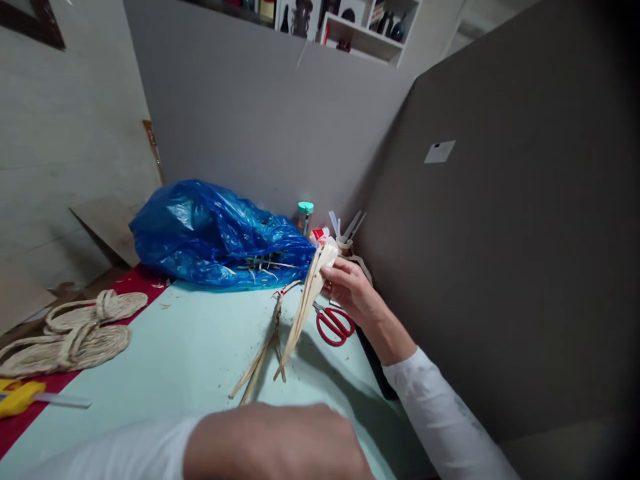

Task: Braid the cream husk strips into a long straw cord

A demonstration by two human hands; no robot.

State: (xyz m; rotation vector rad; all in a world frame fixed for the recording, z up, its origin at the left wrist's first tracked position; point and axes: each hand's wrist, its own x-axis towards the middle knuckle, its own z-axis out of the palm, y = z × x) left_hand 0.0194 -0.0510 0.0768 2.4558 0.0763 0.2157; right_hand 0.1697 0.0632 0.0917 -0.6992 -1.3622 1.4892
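My right hand [350,287] pinches a bundle of pale, dried plant strips [307,293], raised above the table with the strips hanging down to the left. My left hand [280,443] is close to the camera at the bottom, blurred, its fingers out of sight. Between the hands, a braid of similar strips [277,323] lies on the table, a red tie at its far end and loose ends toward me. Red-handled scissors [334,326] rest just below my right hand.
A blue plastic bag [215,233] with straw-like strips stands at the back. Beside it are a teal-lidded jar [305,208] and a cup of translucent sticks [345,245]. Woven sandals [95,340] and a yellow glue gun [23,399] lie left. A grey partition [475,253] rises on the right.
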